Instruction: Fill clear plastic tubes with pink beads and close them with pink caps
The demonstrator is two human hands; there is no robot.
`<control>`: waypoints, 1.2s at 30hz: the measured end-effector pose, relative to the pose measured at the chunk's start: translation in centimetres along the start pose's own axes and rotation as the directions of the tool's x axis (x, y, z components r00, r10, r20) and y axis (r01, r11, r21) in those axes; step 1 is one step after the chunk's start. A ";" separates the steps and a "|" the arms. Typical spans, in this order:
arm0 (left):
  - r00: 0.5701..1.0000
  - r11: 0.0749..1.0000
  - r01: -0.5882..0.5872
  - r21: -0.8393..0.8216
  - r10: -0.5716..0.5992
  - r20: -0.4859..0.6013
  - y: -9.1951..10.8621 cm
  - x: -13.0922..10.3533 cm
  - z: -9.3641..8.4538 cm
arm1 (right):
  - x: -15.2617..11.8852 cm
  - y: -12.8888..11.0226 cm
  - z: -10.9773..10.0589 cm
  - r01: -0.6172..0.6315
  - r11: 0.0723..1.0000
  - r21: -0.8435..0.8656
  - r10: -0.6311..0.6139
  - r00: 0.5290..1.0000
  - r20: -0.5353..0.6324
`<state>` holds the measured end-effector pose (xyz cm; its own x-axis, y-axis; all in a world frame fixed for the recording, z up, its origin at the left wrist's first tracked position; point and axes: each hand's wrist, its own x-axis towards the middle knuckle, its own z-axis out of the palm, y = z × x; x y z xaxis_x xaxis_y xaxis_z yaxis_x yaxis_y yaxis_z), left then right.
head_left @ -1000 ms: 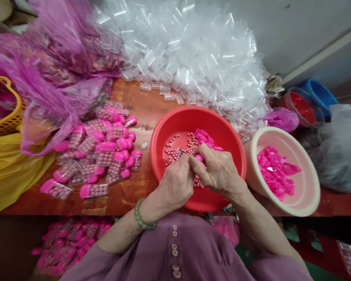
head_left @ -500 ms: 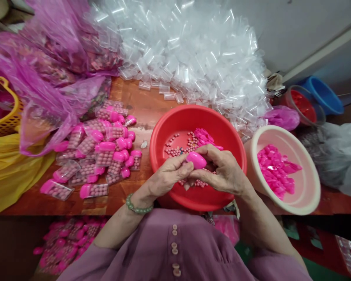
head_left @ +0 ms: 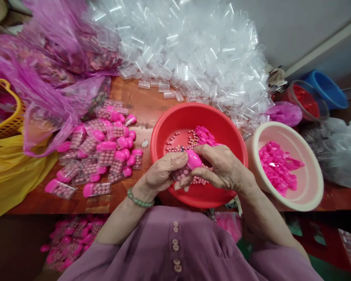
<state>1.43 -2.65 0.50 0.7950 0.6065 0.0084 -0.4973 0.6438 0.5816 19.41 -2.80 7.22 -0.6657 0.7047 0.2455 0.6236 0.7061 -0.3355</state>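
Over the red basin [head_left: 175, 117], both hands are closed on one small clear container [head_left: 181, 173] filled with pink beads and topped by a glossy pink cap [head_left: 194, 159]. My left hand [head_left: 163, 171] wraps the container's body, its thumb near the cap. My right hand [head_left: 222, 166] grips the cap's right side between thumb and fingers. Part of the container is hidden behind the fingers. Below them in the basin lie loose pink beads [head_left: 199, 180] and a small heap of pink plastic pieces [head_left: 204, 134].
Capped bead containers [head_left: 107, 152] are piled on the table at left, beside purple bags [head_left: 46, 89] and a yellow basket [head_left: 10, 105]. Clear empty containers [head_left: 178, 47] form a large heap behind. A cream tub [head_left: 312, 187] of pink caps [head_left: 277, 168] stands at right.
The container has tilted between the hands, so its bead-filled body now shows below the cap. The right fingers have shifted slightly on the cap. The whole view has moved a little.
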 end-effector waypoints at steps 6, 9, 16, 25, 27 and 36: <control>0.994 0.993 0.085 -0.080 -0.078 0.082 0.3 -0.2 -0.3 | 0.3 -0.1 -0.4 0.165 0.979 -0.120 -0.171 0.985 -0.038; 0.990 0.988 0.120 -0.100 -0.111 0.086 0.4 -0.2 -0.3 | 0.3 -0.1 -0.4 0.183 0.974 -0.132 -0.190 0.981 -0.041; 0.979 0.984 0.179 -0.008 -0.178 0.095 0.3 -0.6 -0.4 | 0.2 0.6 -0.3 0.165 0.984 -0.064 -0.175 0.960 -0.217; 0.976 0.982 0.182 0.051 -0.187 0.111 0.4 -0.8 -0.4 | 0.8 -0.6 -0.7 -0.217 0.950 0.224 0.260 0.947 -0.186; 0.973 0.980 0.195 0.052 -0.199 0.115 0.3 -0.9 -0.5 | 1.7 -0.9 -0.4 -0.329 0.876 0.352 0.398 0.906 -0.143; 0.991 0.992 -0.115 -0.047 0.112 -0.070 0.2 0.1 -0.1 | 2.5 0.1 1.4 -0.417 0.380 0.826 0.601 0.790 0.122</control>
<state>1.36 -2.44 0.53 0.7082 0.7058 0.0163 -0.6013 0.5909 0.5378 17.21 -1.09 6.57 -0.2005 0.9725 -0.1187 0.1765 -0.0833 -0.9808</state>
